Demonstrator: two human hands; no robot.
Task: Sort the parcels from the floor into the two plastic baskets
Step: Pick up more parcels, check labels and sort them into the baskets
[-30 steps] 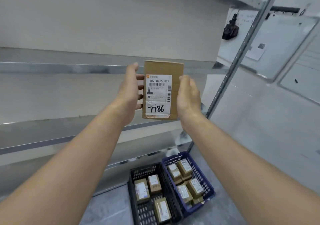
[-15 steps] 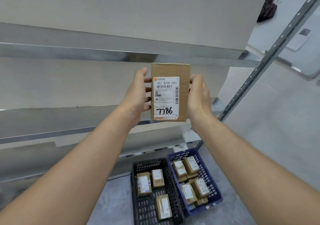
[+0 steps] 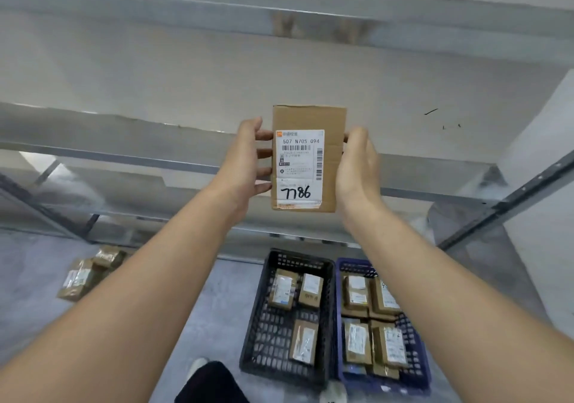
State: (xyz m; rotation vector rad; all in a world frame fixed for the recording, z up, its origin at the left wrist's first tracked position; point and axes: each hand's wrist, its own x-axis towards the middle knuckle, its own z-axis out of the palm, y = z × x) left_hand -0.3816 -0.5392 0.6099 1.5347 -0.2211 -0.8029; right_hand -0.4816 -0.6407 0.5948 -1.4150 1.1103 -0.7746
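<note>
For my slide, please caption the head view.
Left hand and right hand hold a labelled parcel above the black basket and blue basket.

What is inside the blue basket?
The blue basket holds four label-up parcels on top, with edges of more showing beneath. How many lie underneath cannot be counted, and the right forearm covers its far right corner.

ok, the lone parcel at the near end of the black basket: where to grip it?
Probably from above, pinching the parcel across its long edges: it lies flat, label up, bare mesh on its left; the wall of the black basket is close on its right.
</note>
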